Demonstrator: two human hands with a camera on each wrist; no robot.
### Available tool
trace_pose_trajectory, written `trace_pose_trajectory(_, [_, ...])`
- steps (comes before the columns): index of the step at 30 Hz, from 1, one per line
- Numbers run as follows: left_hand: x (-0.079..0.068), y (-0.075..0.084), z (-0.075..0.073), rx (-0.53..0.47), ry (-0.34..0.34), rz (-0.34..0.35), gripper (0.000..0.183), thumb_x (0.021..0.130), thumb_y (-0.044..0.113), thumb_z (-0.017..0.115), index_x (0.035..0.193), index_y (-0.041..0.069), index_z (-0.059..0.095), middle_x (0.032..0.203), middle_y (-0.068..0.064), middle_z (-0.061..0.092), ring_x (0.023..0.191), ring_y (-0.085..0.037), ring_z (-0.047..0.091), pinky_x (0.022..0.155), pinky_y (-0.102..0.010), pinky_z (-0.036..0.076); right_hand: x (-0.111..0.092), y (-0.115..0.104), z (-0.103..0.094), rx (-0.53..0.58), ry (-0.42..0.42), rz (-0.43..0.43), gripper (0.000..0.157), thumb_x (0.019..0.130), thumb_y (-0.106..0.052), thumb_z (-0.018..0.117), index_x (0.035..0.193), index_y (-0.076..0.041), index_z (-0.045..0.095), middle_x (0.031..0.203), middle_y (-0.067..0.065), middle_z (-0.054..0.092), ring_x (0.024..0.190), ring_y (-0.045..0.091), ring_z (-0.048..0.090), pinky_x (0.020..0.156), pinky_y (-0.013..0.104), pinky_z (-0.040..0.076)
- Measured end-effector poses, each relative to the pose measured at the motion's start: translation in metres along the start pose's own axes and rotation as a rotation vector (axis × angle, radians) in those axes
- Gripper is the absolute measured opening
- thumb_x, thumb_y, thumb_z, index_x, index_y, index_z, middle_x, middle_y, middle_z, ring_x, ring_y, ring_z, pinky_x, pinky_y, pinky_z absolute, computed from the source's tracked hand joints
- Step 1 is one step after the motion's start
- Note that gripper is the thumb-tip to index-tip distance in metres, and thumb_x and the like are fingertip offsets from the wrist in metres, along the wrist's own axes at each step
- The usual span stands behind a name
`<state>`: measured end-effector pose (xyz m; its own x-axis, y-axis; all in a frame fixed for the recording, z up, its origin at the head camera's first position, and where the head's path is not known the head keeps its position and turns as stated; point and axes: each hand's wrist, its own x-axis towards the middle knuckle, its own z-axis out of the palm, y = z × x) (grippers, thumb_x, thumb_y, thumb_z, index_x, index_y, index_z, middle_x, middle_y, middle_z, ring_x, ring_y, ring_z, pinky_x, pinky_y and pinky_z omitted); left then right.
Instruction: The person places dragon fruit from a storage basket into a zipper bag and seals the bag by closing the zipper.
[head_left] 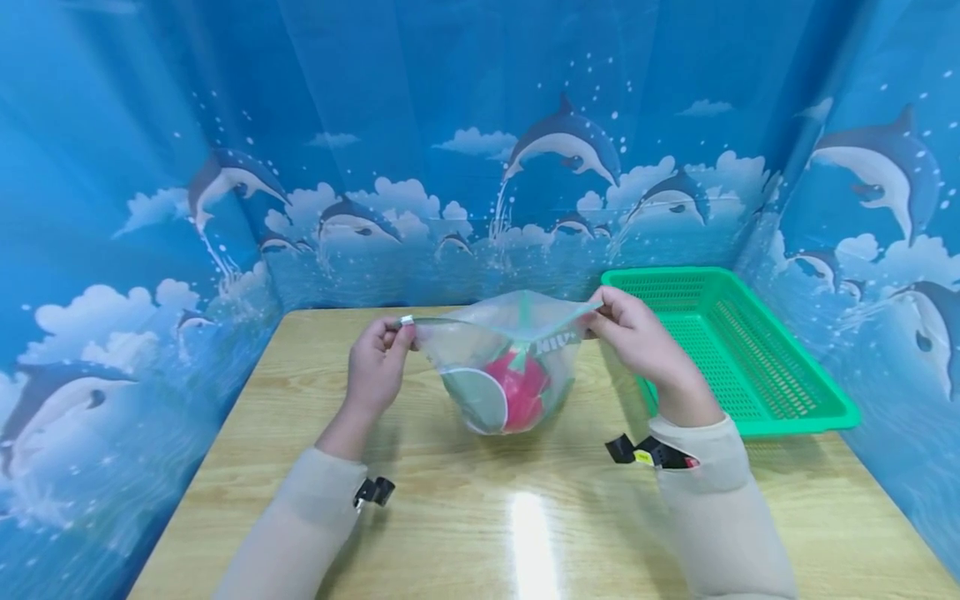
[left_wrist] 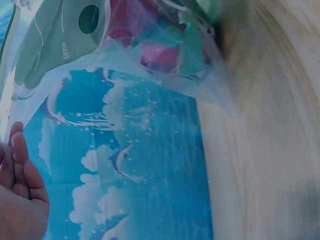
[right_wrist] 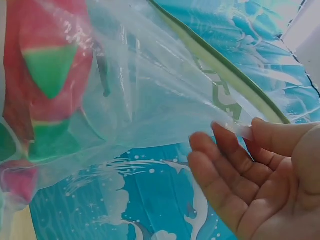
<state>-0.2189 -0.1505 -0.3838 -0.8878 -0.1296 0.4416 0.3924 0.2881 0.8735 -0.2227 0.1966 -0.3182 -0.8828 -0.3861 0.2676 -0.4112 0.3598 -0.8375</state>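
Observation:
A clear zip bag (head_left: 457, 350) with a green seal strip hangs between both hands, just over the table. Inside it are a red item (head_left: 517, 387) with green parts and a grey-green printed piece (head_left: 474, 400); their exact kinds are unclear through the plastic. My left hand (head_left: 380, 358) pinches the bag's left top corner, by a small white slider (head_left: 407, 320). At the opposite top corner, my right hand (head_left: 636, 337) pinches the plastic between thumb and finger. The right wrist view shows that hand's (right_wrist: 260, 175) other fingers loosely bent below the green strip (right_wrist: 225, 65).
A green perforated plastic basket (head_left: 795, 367) stands at the table's right, close beyond the right forearm. The wooden table (head_left: 277, 467) ends against a blue dolphin-print curtain (head_left: 420, 100) at the back and sides. Black straps (head_left: 375, 492) show at both cuffs.

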Motion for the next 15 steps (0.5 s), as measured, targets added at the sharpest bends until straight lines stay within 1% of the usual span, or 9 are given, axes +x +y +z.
trace_pose_trajectory(2, [0.000, 0.005, 0.001, -0.063, -0.001, -0.022, 0.014, 0.100, 0.009, 0.062, 0.103, -0.005, 0.063, 0.084, -0.012, 0.073, 0.075, -0.006, 0.067, 0.074, -0.022, 0.054, -0.002, -0.002, -0.002, 0.054, -0.008, -0.008, 0.016, 0.107, -0.006, 0.042, 0.098, 0.006, 0.049, 0.105, 0.019, 0.063, 0.092, 0.014, 0.067, 0.085, 0.030, 0.056])
trace_pose_trajectory(3, [0.000, 0.008, 0.001, -0.091, -0.005, -0.040, 0.014, 0.100, 0.008, 0.061, 0.102, -0.005, 0.062, 0.082, -0.009, 0.073, 0.074, -0.006, 0.067, 0.074, -0.023, 0.056, -0.002, -0.002, -0.003, 0.083, -0.009, -0.009, 0.016, 0.107, -0.005, 0.041, 0.098, 0.007, 0.048, 0.104, 0.019, 0.063, 0.090, 0.013, 0.067, 0.085, 0.029, 0.057])
trace_pose_trajectory(5, [0.001, 0.013, 0.000, -0.141, -0.010, -0.090, 0.015, 0.100, 0.009, 0.061, 0.102, -0.006, 0.062, 0.079, -0.003, 0.072, 0.073, -0.006, 0.068, 0.074, -0.024, 0.057, -0.003, -0.003, -0.004, 0.151, -0.012, 0.004, 0.016, 0.107, -0.004, 0.040, 0.097, 0.008, 0.047, 0.100, 0.015, 0.063, 0.086, 0.013, 0.069, 0.082, 0.028, 0.057])
trace_pose_trajectory(7, [0.002, 0.016, 0.000, -0.166, -0.019, -0.151, 0.017, 0.101, 0.011, 0.060, 0.103, -0.006, 0.062, 0.075, 0.004, 0.070, 0.072, -0.006, 0.066, 0.073, -0.023, 0.057, -0.002, -0.003, -0.004, 0.236, -0.013, 0.028, 0.016, 0.107, -0.004, 0.040, 0.098, 0.007, 0.048, 0.095, 0.010, 0.064, 0.082, 0.013, 0.069, 0.079, 0.029, 0.058])
trace_pose_trajectory(9, [0.004, 0.019, -0.001, -0.194, -0.026, -0.220, 0.020, 0.102, 0.014, 0.060, 0.105, -0.005, 0.062, 0.073, 0.006, 0.068, 0.070, -0.006, 0.064, 0.072, -0.022, 0.056, 0.001, -0.001, -0.004, 0.344, -0.014, 0.065, 0.017, 0.107, -0.007, 0.041, 0.098, 0.005, 0.050, 0.087, 0.006, 0.064, 0.077, 0.014, 0.069, 0.076, 0.031, 0.059])
trace_pose_trajectory(11, [0.008, 0.020, -0.002, -0.217, -0.032, -0.287, 0.021, 0.102, 0.017, 0.060, 0.106, -0.004, 0.062, 0.073, 0.005, 0.066, 0.070, -0.007, 0.062, 0.071, -0.022, 0.055, 0.006, 0.002, -0.004, 0.481, -0.014, 0.100, 0.019, 0.108, -0.010, 0.043, 0.095, 0.001, 0.052, 0.080, 0.004, 0.064, 0.072, 0.015, 0.069, 0.072, 0.032, 0.060])
trace_pose_trajectory(15, [0.019, 0.017, 0.002, -0.320, -0.026, -0.405, 0.020, 0.102, 0.019, 0.059, 0.103, 0.000, 0.061, 0.076, 0.002, 0.063, 0.069, -0.007, 0.058, 0.071, -0.021, 0.054, 0.017, 0.010, 0.001, 0.782, -0.003, 0.122, 0.025, 0.108, -0.010, 0.041, 0.089, -0.005, 0.056, 0.074, 0.006, 0.067, 0.068, 0.017, 0.069, 0.071, 0.032, 0.060])
